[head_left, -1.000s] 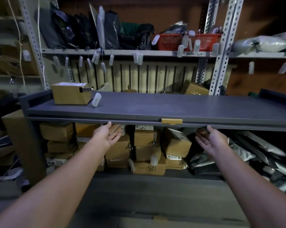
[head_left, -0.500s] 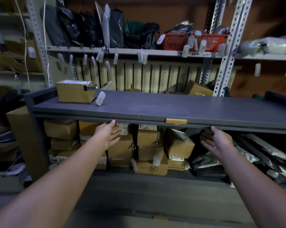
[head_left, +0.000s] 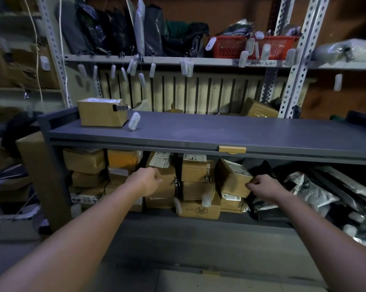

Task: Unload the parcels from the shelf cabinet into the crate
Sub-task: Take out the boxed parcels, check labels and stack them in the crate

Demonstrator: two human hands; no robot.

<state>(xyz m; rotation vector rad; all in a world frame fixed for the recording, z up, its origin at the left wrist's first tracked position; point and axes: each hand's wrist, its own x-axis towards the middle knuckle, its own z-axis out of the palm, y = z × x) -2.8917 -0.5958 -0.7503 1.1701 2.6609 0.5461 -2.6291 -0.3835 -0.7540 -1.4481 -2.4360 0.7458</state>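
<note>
The grey shelf cabinet has a lower compartment packed with stacked cardboard parcels. My left hand is inside that compartment with its fingers curled, in front of a tall box that carries a paper label; I see nothing held in it. My right hand has curled fingers on the lower right corner of a tilted cardboard box. One more cardboard parcel with a white tag sits on the cabinet's top at the left.
Grey and black plastic mail bags fill the compartment's right side. Behind the cabinet, a metal rack holds dark bags, two red baskets and hanging white tags. A large carton stands left of the cabinet.
Both hands have dropped from the cabinet top's front edge into the lower compartment and curled their fingers. The right hand now touches the tilted box. The view has moved closer.
</note>
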